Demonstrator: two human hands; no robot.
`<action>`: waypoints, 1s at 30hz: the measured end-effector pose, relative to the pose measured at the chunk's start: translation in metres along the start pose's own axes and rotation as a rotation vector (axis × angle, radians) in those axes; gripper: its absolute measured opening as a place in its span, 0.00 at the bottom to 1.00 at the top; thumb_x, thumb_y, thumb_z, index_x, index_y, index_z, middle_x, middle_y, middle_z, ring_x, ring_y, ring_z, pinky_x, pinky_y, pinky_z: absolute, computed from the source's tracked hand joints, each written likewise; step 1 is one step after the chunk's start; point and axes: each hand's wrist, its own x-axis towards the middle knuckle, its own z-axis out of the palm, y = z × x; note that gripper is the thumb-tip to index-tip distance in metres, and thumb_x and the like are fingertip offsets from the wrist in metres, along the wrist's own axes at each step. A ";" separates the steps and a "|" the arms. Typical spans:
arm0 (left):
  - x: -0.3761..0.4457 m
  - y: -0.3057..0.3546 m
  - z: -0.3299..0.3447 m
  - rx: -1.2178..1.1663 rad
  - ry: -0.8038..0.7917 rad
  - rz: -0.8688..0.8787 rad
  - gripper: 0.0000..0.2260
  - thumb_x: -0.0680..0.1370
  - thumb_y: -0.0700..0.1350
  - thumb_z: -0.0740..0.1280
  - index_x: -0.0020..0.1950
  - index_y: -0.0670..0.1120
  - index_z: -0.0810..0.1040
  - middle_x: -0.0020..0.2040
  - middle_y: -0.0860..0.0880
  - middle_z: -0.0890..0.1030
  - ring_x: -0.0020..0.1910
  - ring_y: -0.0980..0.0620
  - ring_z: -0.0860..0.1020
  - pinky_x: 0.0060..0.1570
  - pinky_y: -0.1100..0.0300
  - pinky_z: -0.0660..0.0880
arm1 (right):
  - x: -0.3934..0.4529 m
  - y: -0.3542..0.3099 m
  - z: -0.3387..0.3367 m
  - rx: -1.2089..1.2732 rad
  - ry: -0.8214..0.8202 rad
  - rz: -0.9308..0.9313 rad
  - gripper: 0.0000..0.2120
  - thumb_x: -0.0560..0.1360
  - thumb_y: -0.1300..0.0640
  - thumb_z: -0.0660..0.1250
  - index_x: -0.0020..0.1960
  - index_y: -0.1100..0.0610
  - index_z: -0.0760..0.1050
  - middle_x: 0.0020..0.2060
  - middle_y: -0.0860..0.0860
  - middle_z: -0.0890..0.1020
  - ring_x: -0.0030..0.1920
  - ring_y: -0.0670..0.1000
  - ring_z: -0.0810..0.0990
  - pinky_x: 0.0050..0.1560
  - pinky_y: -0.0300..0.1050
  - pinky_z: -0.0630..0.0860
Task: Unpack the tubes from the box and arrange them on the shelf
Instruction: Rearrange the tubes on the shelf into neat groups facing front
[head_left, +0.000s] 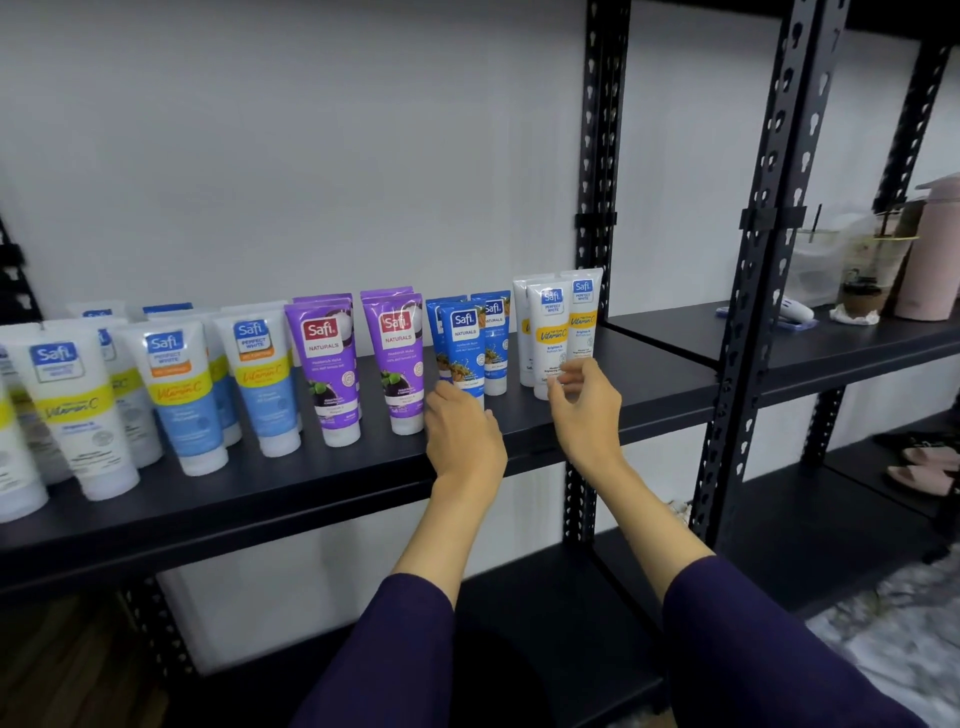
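Black metal shelf (519, 447) holds upright plastic tubes; left hand (460, 426) steadies a blue tube (464, 343) with curled fingers, right hand (584, 400) pinches a white-and-yellow tube (549, 338), probably straightening rows next.

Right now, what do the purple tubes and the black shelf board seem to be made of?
The purple tubes look like soft plastic with a glossy printed skin: light glints on them, the top ends are crimped flat, and the white caps look like harder plastic. The black shelf board looks matte and smooth, with only a faint sheen; painted metal or laminated board, I cannot tell which.
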 end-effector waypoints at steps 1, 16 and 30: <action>-0.004 0.000 -0.004 0.011 -0.002 0.015 0.25 0.77 0.45 0.68 0.69 0.40 0.62 0.65 0.42 0.69 0.64 0.47 0.71 0.56 0.54 0.76 | -0.005 -0.005 0.000 0.000 -0.011 -0.016 0.10 0.77 0.60 0.66 0.57 0.60 0.72 0.50 0.53 0.79 0.47 0.47 0.77 0.43 0.29 0.72; -0.011 -0.040 -0.133 0.104 0.194 0.296 0.09 0.80 0.46 0.61 0.58 0.45 0.76 0.56 0.47 0.77 0.55 0.49 0.76 0.46 0.55 0.74 | -0.050 -0.108 0.034 -0.259 -0.336 -0.524 0.09 0.78 0.57 0.63 0.57 0.57 0.74 0.53 0.53 0.80 0.55 0.52 0.76 0.50 0.49 0.77; 0.093 -0.122 -0.306 0.349 0.307 0.319 0.09 0.78 0.43 0.62 0.57 0.45 0.78 0.55 0.46 0.79 0.55 0.46 0.76 0.55 0.51 0.74 | -0.021 -0.261 0.154 -0.128 -0.487 -0.829 0.12 0.77 0.57 0.62 0.59 0.57 0.74 0.54 0.54 0.80 0.56 0.56 0.77 0.54 0.52 0.74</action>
